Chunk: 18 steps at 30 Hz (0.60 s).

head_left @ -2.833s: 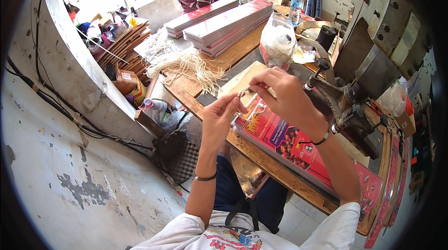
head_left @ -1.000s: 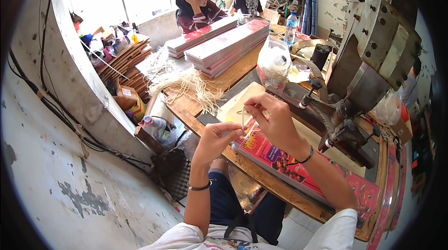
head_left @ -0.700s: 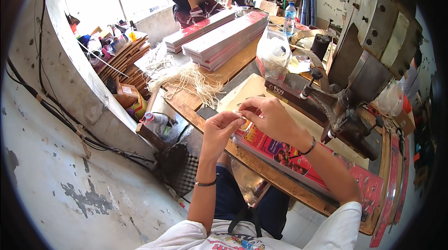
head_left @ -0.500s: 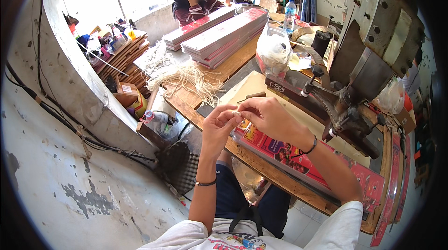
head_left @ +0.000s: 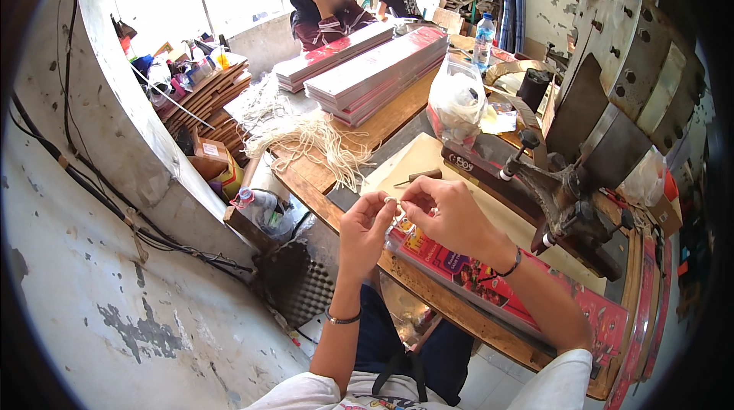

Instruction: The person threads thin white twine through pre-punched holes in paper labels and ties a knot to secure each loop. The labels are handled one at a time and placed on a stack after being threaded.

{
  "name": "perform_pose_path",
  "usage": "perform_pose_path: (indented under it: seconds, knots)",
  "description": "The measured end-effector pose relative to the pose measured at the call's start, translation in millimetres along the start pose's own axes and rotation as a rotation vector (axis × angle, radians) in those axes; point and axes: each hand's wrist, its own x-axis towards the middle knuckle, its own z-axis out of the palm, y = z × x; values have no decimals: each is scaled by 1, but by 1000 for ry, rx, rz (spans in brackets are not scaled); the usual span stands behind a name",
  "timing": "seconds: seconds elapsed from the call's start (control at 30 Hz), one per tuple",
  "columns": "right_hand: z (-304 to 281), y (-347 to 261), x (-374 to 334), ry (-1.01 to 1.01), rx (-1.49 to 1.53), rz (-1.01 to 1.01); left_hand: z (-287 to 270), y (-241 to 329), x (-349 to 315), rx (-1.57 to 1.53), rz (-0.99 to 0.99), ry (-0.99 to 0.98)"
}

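The left hand (head_left: 363, 230) is closed in a thumb-and-finger pinch on a pale cord (head_left: 391, 200), and the right hand (head_left: 451, 215) has its thumb and forefinger drawn together just beside it, apparently on the same cord. The cord sits between the two sets of fingertips, above the near end of a stack of red printed sheets (head_left: 489, 280) that runs off below the right hand and forearm.

A small loop or knot shows at the left fingertips, so this one piece looks part-worked — whether it is drawn tight is too small to tell. Beyond the left hand a heap of loose cords (head_left: 321, 142) lies unused, and farther past it are more piled sheets (head_left: 375, 73); I cannot make out any cord on those. An awl (head_left: 424, 176) (dark handle, thin shaft) lies out of the grip, just beyond the right fingers.

As for containers, a clear plastic bag (head_left: 457, 100) beyond the right hand bulges with whitish contents I cannot identify. Past it stands a water bottle (head_left: 484, 41), its fill unclear. Left of the left hand, well apart, is a cardboard box (head_left: 210, 151) — its inside is hidden.
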Motion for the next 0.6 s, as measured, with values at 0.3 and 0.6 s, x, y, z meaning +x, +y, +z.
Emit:
perform_pose_path:
  seconds: [0.3, 0.6]
  knots:
    - [1, 7, 1, -50, 198, 1, 3, 8, 1, 75, -10, 80]
    - [8, 10, 1, 89, -8, -219, -10, 4, -2, -72, -105, 22]
